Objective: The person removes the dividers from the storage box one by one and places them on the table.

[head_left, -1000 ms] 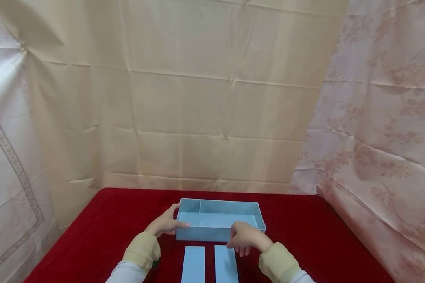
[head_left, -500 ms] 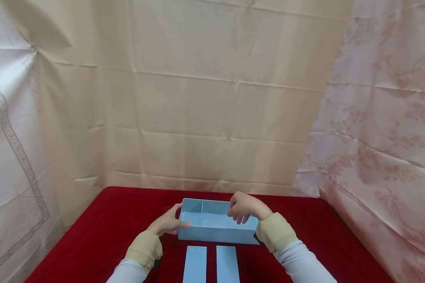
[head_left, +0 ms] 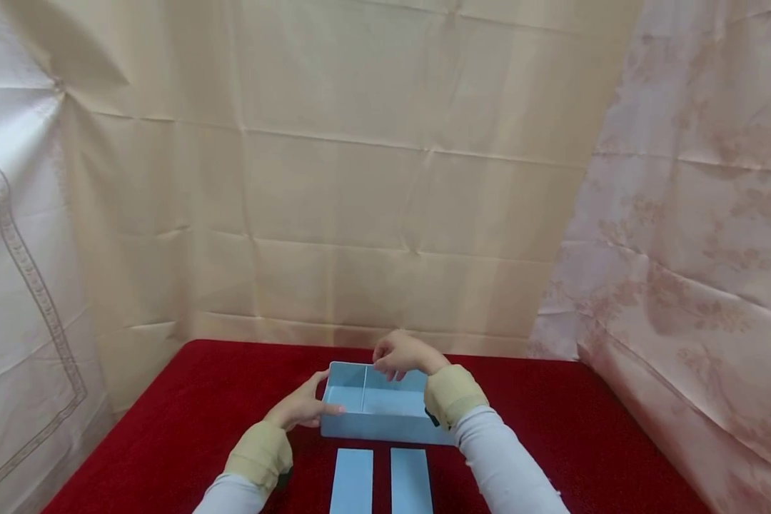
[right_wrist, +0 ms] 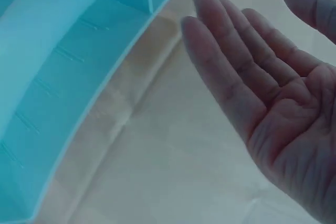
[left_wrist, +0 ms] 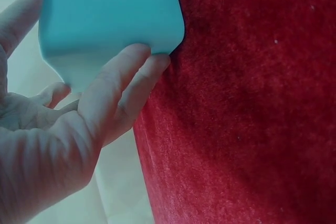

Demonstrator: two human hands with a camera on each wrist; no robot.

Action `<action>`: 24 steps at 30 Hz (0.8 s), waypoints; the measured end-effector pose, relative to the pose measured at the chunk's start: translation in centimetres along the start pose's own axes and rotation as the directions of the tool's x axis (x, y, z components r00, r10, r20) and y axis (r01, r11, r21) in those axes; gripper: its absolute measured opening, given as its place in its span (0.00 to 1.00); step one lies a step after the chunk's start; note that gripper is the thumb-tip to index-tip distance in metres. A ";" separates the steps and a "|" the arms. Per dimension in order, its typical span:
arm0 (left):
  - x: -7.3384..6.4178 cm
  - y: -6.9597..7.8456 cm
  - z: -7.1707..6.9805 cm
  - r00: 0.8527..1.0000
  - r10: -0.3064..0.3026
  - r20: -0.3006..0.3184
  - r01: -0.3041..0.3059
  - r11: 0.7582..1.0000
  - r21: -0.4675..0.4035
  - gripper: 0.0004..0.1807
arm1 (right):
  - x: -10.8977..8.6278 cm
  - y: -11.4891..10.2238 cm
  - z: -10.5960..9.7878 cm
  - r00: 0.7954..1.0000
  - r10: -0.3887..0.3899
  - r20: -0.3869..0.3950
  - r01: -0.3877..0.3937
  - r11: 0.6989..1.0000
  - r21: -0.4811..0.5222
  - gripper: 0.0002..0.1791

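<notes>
A light blue open-topped box point(head_left: 385, 427) sits on the red cloth, with one divider point(head_left: 364, 389) fixed toward its left end. My left hand point(head_left: 302, 405) grips that left end, thumb on the front wall and fingers round the end and back. The left wrist view shows the fingertips point(left_wrist: 136, 53) pressed to the end wall. Over the back rim, just right of the divider, hovers my right hand point(head_left: 401, 352) with nothing in it. Its fingers point(right_wrist: 226, 61) extend apart from the wall in the right wrist view. Short paired ridges run along the box's inner wall point(right_wrist: 79, 51).
Two flat light blue strips point(head_left: 352, 482) lie side by side in front of the box, their near ends cut off by the frame. Red velvety cloth point(head_left: 167, 428) covers the table. Beige curtain point(head_left: 334, 178) hangs behind, patterned curtain point(head_left: 694, 250) at the right.
My right hand has left the far end of the right strip, risen over the box and moved left to the divider area. The left hand keeps its grip on the box.
</notes>
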State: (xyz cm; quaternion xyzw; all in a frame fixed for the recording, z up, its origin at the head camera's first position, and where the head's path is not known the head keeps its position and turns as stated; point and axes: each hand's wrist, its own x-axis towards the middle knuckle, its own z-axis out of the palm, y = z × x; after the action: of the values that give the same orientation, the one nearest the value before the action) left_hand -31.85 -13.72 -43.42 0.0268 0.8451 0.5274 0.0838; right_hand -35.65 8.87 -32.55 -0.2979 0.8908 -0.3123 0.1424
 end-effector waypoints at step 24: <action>-0.2 -0.4 0.6 0.999 0.020 0.029 -0.020 1.000 0.017 0.49 | 4.3 3.3 6.8 0.919 0.334 -0.208 -0.307 0.940 0.150 0.11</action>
State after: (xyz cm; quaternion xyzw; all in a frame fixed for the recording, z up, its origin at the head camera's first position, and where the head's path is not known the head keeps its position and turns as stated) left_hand -31.52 -13.43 -44.03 0.0435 0.8480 0.5204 0.0904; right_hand -37.48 5.07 -40.10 -0.1011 0.9186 -0.3675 0.1041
